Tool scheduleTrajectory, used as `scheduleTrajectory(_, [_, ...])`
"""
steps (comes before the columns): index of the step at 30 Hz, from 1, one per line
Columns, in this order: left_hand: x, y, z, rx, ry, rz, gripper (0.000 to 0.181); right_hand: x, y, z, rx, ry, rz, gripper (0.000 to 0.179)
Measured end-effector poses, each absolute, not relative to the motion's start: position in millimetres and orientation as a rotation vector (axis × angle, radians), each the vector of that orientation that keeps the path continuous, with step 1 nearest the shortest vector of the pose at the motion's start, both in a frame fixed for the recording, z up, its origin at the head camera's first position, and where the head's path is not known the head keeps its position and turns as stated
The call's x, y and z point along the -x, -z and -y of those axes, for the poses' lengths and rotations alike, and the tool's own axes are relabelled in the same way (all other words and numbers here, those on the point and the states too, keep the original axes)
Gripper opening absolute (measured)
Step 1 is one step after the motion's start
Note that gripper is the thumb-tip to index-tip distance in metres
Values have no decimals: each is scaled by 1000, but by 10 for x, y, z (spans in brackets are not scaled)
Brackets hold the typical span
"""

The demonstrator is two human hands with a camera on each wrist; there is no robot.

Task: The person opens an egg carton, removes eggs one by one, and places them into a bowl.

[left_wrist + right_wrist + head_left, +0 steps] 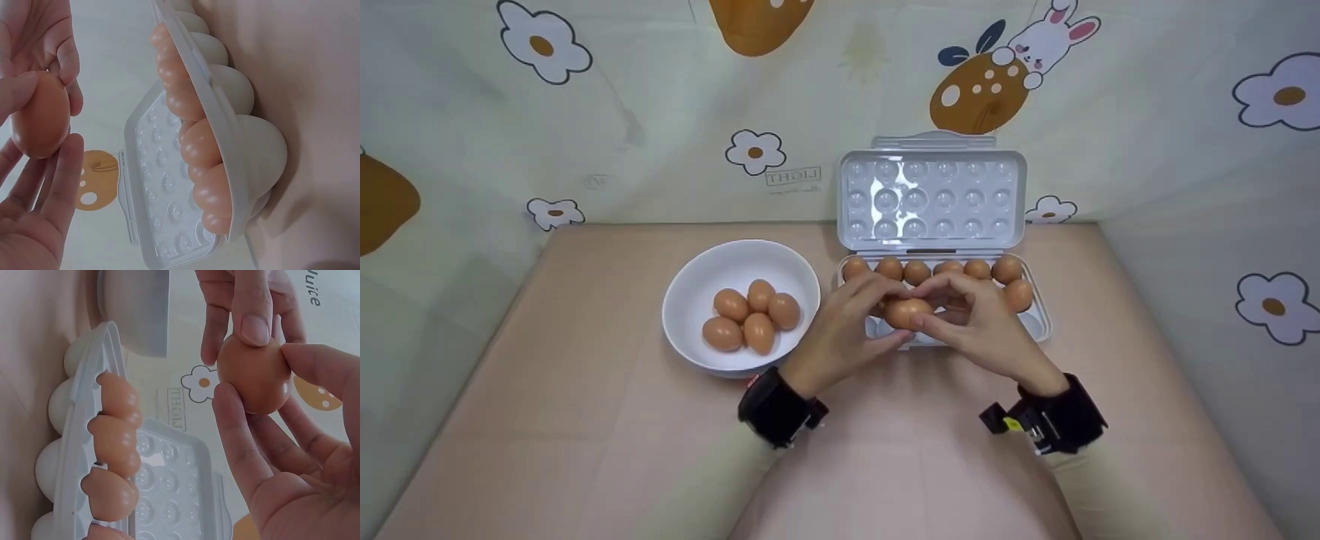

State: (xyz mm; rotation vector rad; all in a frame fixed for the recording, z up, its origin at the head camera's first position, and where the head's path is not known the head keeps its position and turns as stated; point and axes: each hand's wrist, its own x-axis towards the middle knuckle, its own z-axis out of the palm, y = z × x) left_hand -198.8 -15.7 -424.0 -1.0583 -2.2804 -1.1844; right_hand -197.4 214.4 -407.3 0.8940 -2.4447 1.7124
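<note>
Both hands hold one brown egg [905, 313] above the front of the egg carton [1041, 324]. In the right wrist view, the right hand [982, 330] pinches the egg [254, 374] between thumb and index finger. From the other side, the left hand [844, 322] has its thumb [254, 326] and fingers against the shell. Brown eggs [916, 272] fill the carton's back row, and another egg [1018, 295] sits at the right of the row before it. The hands cover part of the carton. Its clear lid [934, 244] stands raised behind.
Left of the carton stands a white bowl [682, 300] with several brown eggs [759, 334] in it. A pinkish cloth [585, 420] covers the table. Behind hangs a printed curtain [660, 112] with flowers and a rabbit. Each wrist wears a black camera strap [1069, 412].
</note>
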Motion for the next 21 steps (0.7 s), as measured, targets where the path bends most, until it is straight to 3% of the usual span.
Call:
scheduleTrajectory(12, [1996, 4176, 199, 1039, 1223, 2302, 41, 1969, 4048, -2154, -910, -1769, 2435, 29])
scheduleTrajectory(21, [2013, 3854, 560, 949, 1208, 2376, 40, 1982, 4009, -2217, -852, -1716, 2414, 27])
